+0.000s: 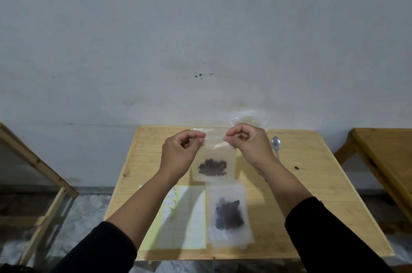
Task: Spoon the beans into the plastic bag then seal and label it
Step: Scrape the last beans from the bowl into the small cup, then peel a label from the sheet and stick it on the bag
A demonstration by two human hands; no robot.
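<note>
Two hands worked over a pale wooden table (312,183) against a grey wall (200,27). My left hand (180,154) and right hand (247,143) pinched the top of a plastic bag (214,161) holding dark beans (212,167), above the table. Writing on the label sheet (178,217) was unreadable; the spoon (276,145) was partly hidden by my wrist.

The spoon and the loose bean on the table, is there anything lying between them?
No. In the head view only bare wood of the table lies between the spoon and the loose bean near the right edge.
</note>
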